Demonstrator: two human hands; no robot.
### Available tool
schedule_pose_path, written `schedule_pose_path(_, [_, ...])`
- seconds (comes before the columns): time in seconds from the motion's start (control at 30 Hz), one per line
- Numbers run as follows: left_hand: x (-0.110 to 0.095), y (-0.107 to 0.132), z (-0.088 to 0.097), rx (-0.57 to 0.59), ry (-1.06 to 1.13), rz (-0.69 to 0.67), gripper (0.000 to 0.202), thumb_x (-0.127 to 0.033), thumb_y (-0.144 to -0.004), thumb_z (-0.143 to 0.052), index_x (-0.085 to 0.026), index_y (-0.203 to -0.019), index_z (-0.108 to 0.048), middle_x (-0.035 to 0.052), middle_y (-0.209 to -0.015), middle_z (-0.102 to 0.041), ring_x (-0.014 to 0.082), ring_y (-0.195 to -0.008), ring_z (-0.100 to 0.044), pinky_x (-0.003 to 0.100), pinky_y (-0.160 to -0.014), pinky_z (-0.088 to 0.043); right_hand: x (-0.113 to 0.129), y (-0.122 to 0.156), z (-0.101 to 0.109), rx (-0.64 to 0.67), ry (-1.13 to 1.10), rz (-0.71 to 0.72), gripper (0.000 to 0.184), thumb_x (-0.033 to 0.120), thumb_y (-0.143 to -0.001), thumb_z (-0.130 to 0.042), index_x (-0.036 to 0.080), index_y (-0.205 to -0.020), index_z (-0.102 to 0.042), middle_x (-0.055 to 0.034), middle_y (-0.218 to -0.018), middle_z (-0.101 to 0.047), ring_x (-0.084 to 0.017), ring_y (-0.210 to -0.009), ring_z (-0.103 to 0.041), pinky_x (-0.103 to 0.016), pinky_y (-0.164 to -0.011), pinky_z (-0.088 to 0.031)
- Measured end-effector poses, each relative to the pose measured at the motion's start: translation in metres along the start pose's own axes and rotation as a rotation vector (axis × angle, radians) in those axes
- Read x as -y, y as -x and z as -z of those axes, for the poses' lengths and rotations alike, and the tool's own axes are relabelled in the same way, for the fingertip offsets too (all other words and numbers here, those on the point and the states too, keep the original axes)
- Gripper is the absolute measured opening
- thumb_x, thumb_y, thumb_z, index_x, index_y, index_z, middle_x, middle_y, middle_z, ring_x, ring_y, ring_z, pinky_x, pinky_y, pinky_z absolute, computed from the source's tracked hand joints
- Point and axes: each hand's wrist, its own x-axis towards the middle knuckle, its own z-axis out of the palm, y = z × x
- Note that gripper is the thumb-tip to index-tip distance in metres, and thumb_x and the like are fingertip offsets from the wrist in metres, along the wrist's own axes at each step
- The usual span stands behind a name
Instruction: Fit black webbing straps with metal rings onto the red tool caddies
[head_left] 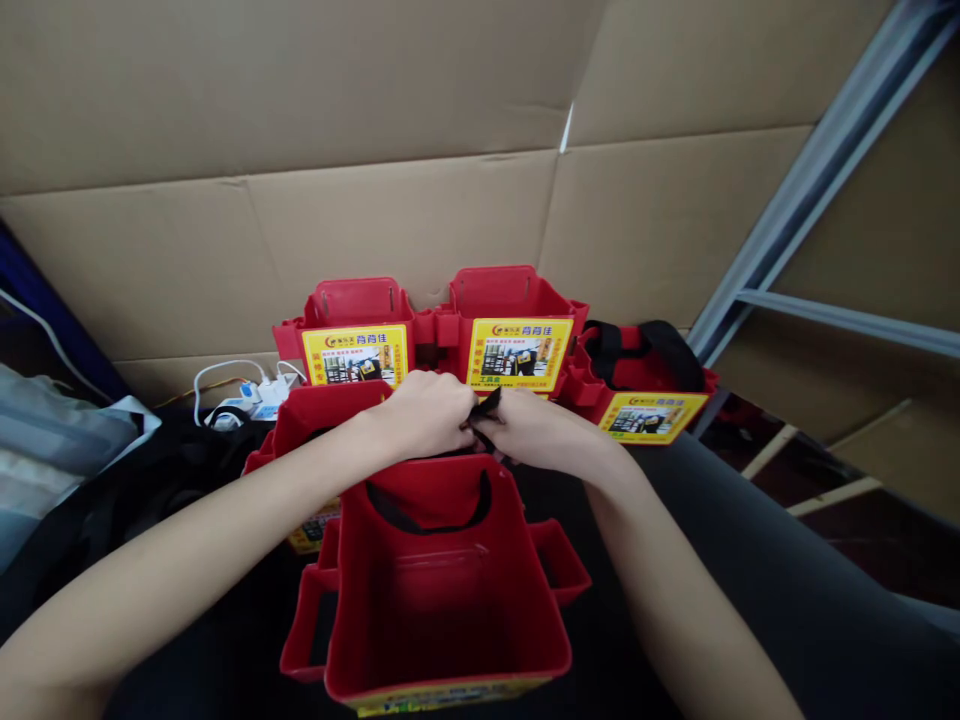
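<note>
A red plastic bin (442,610) sits open in front of me on my lap. A black strap (480,412) runs across its far rim and loops down inside. My left hand (424,412) and my right hand (536,425) meet at that far rim. Both have their fingers pinched on the black strap, which sticks up between them. Another red bin (315,415) lies just left of my left hand, partly hidden by my forearm.
Three more red bins stand behind: two with yellow labels (356,325) (514,320), and one at the right (645,385) with a black strap on it. Cardboard (420,150) forms the back wall. A white power strip with cables (251,395) lies left. A grey metal rack frame (810,190) rises right.
</note>
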Motion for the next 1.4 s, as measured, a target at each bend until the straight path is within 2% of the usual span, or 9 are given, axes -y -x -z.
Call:
schedule_pose_path(0.2, [0.027,0.001,0.007,0.020,-0.058,-0.007,0.030,-0.015,-0.073,-0.043,-0.018,-0.094,-0.065,0.0094,-0.091,-0.065,0.0232,-0.078,-0.061,0.028,-0.056,-0.039,-0.009,0.001,0.003,0.162,-0.108,-0.103,0.031,0.031,-0.085,-0.037,0.015,-0.066,-0.055,-0.0080,-0.061,-0.064,-0.013,-0.047,-0.056,-0.023,-0.043,-0.039])
schedule_pose_path(0.47, [0.095,0.028,0.032,0.113,0.057,0.172,0.024,-0.035,-0.075,-0.053,-0.016,-0.082,-0.066,0.0046,-0.068,-0.062,0.0125,-0.055,-0.051,0.023,-0.051,-0.032,-0.029,-0.008,0.000,0.133,-0.066,-0.099,0.019,0.021,-0.080,-0.048,0.013,-0.074,-0.064,-0.0100,-0.075,-0.068,-0.019,-0.064,-0.064,-0.026,-0.052,-0.049])
schedule_pose_path(0.6, [0.079,0.020,0.036,0.089,0.162,0.115,0.017,-0.030,-0.072,-0.056,-0.015,-0.072,-0.065,0.0029,-0.064,-0.062,0.0111,-0.054,-0.050,0.022,-0.052,-0.033,-0.009,-0.013,-0.003,-0.198,-0.083,0.187,0.038,0.031,-0.074,-0.060,0.020,-0.111,-0.058,-0.0076,-0.114,-0.060,-0.024,-0.104,-0.056,-0.032,-0.084,-0.045])
schedule_pose_path(0.67, [0.067,0.013,0.037,0.095,0.251,0.051,0.014,-0.025,-0.072,-0.055,-0.016,-0.069,-0.065,0.0016,-0.064,-0.062,0.0107,-0.055,-0.052,0.021,-0.053,-0.033,0.000,-0.017,-0.005,-0.298,-0.132,0.293,0.036,0.035,-0.079,-0.055,0.021,-0.112,-0.058,-0.0059,-0.109,-0.063,-0.022,-0.100,-0.058,-0.032,-0.083,-0.044])
schedule_pose_path(0.83, [0.064,0.009,0.033,0.048,0.306,0.095,0.021,-0.030,-0.072,-0.057,-0.013,-0.061,-0.060,-0.0002,-0.053,-0.053,0.0082,-0.045,-0.042,0.021,-0.046,-0.028,-0.013,-0.021,0.001,-0.211,-0.191,0.203,0.028,0.032,-0.086,-0.045,0.016,-0.077,-0.066,-0.0061,-0.080,-0.069,-0.018,-0.074,-0.065,-0.027,-0.068,-0.048])
schedule_pose_path(0.97, [0.083,0.018,0.028,0.031,0.331,0.258,0.031,-0.039,-0.067,-0.062,-0.012,-0.054,-0.051,-0.0026,-0.048,-0.041,0.0062,-0.041,-0.032,0.022,-0.041,-0.020,-0.039,-0.017,0.013,-0.108,-0.298,0.005,0.025,0.026,-0.085,-0.045,0.013,-0.077,-0.064,-0.0088,-0.078,-0.069,-0.016,-0.070,-0.065,-0.026,-0.068,-0.051])
schedule_pose_path(1.1, [0.089,0.028,0.022,0.102,0.563,0.144,0.031,-0.042,-0.063,-0.064,-0.012,-0.063,-0.056,-0.0029,-0.057,-0.046,0.0066,-0.048,-0.037,0.019,-0.043,-0.026,-0.049,-0.013,0.020,-0.157,-0.163,-0.133,0.023,0.026,-0.083,-0.048,0.013,-0.079,-0.066,-0.0100,-0.082,-0.069,-0.020,-0.076,-0.065,-0.031,-0.074,-0.050])
schedule_pose_path(1.27, [0.072,0.025,0.021,0.015,0.613,0.091,0.030,-0.041,-0.069,-0.060,-0.011,-0.068,-0.059,-0.0032,-0.056,-0.047,0.0070,-0.049,-0.039,0.019,-0.043,-0.027,-0.024,-0.014,0.012,-0.314,-0.124,0.286,0.052,0.034,-0.073,-0.063,0.021,-0.122,-0.052,-0.0052,-0.121,-0.056,-0.022,-0.109,-0.053,-0.032,-0.092,-0.040])
schedule_pose_path(1.4, [0.063,0.021,0.023,0.048,0.716,0.046,0.026,-0.037,-0.069,-0.061,-0.011,-0.069,-0.059,-0.0030,-0.056,-0.051,0.0072,-0.048,-0.043,0.018,-0.043,-0.030,-0.004,-0.017,0.011,-0.345,-0.168,0.324,0.027,0.036,-0.084,-0.048,0.019,-0.092,-0.067,-0.0033,-0.088,-0.069,-0.019,-0.082,-0.062,-0.028,-0.076,-0.043])
